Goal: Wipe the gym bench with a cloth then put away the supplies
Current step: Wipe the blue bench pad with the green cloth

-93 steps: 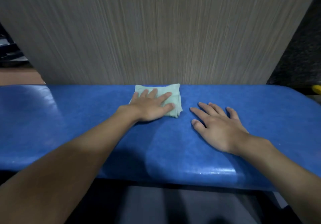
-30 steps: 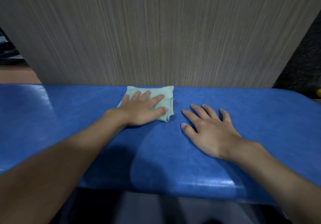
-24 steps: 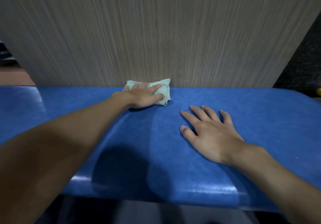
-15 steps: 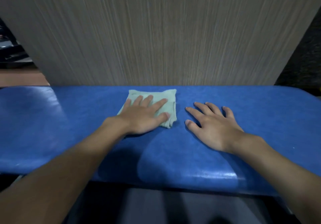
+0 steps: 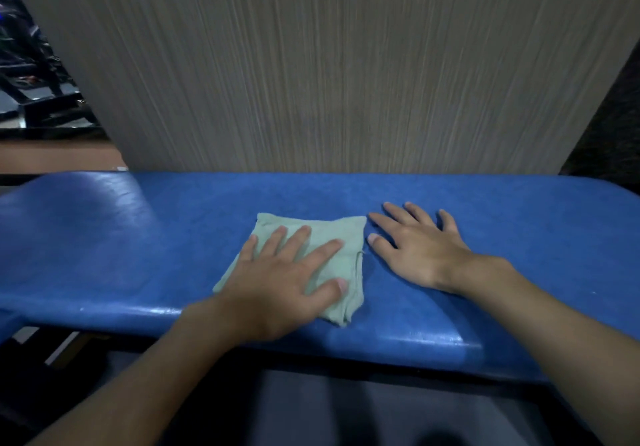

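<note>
A blue padded gym bench [image 5: 138, 245] runs across the view from left to right. A folded pale green cloth [image 5: 341, 238] lies on its middle, close to the near edge. My left hand [image 5: 280, 279] presses flat on the cloth with the fingers spread, covering its left half. My right hand [image 5: 415, 248] rests flat and empty on the bare pad just right of the cloth, fingers apart, its thumb close to the cloth's right edge.
A grey wood-grain panel [image 5: 329, 65] stands upright right behind the bench. Dark gym equipment [image 5: 31, 75] shows at the far left above a strip of brown floor [image 5: 59, 156]. Below the bench's near edge it is dark.
My left hand has slid the cloth from the bench's far edge toward me, to the near edge. My right hand has stayed flat on the pad.
</note>
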### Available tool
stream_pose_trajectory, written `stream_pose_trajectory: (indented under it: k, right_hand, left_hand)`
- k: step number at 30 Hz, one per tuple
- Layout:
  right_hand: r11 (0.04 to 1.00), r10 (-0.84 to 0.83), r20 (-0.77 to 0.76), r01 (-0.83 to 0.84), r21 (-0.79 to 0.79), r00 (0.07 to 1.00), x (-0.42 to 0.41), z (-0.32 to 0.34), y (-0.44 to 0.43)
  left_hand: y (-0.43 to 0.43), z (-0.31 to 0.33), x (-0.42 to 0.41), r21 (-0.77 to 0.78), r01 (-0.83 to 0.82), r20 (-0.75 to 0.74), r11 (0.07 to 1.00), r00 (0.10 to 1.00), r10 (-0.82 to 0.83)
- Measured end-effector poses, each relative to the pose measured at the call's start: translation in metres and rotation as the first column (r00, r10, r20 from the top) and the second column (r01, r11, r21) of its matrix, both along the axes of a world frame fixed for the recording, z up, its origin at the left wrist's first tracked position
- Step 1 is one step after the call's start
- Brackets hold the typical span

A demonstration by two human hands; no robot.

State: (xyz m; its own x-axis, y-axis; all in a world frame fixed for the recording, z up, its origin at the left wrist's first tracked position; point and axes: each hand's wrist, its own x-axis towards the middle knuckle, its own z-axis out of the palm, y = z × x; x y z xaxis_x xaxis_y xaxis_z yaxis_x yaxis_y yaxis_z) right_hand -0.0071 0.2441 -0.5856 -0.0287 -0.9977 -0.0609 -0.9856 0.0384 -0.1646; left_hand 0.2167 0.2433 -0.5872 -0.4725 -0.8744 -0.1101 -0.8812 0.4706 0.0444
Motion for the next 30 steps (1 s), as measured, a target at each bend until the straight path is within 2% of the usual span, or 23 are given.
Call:
stream_pose_trajectory:
  k: [3,10,15,21,26,30]
  right_hand:
    - [1.0,0.005,-0.033,-0.004,0.008,0.999,-0.001,-0.004,-0.002]
    - [1.0,0.016,-0.044,-0.017,-0.015,0.999,-0.002,-0.008,-0.002]
    - [1.0,0.012,-0.035,-0.013,-0.027,0.999,-0.002,-0.009,-0.003]
    - [1.0,0.001,-0.024,-0.001,-0.017,1.0,-0.002,-0.007,-0.002]
    - [1.0,-0.008,-0.024,0.008,-0.012,1.0,0.001,-0.003,0.0]
    - [0.999,0.001,-0.072,-0.004,-0.041,0.997,0.005,0.005,0.0]
  left_hand:
    - [-0.048,0.001,-0.007,0.038,-0.018,0.009,0.999,1.0,0.018]
    - [-0.17,0.004,-0.037,0.02,-0.064,0.012,0.998,0.998,0.064]
    - [-0.199,0.007,-0.045,0.003,-0.073,-0.032,0.997,0.997,0.074]
    - [-0.153,0.001,-0.032,-0.009,-0.06,0.007,0.998,0.998,0.06]
    - [-0.069,-0.003,-0.002,-0.007,-0.017,0.008,1.0,1.0,0.017]
    - [-0.001,-0.005,0.019,-0.064,-0.009,0.006,0.998,1.0,0.009]
